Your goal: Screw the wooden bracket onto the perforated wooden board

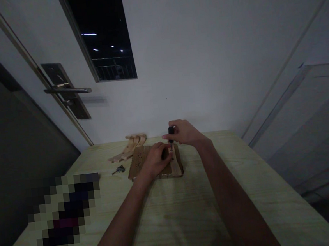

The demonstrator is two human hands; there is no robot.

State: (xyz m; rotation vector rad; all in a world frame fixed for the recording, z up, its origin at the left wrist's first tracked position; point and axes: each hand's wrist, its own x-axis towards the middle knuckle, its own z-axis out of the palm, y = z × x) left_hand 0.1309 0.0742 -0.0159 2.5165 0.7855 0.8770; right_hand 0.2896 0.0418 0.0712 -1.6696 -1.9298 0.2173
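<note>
A brown wooden board [137,163] with rows of small holes lies near the far edge of the table. A pale wooden piece [175,167] rests on its right end. My right hand [184,132] is closed round the black handle of a small screwdriver [170,131], held upright with its tip down at the wooden piece. My left hand [156,160] lies on the board, fingers curled against the piece just beside the screwdriver's tip. Whether the left fingers pinch something small is hidden.
Several pale wooden slats [128,148] lie fanned behind the board. A few dark screws [118,169] sit left of it. A blurred dark object [65,213] rests at the table's near left. A door with a metal handle [67,90] stands at the left.
</note>
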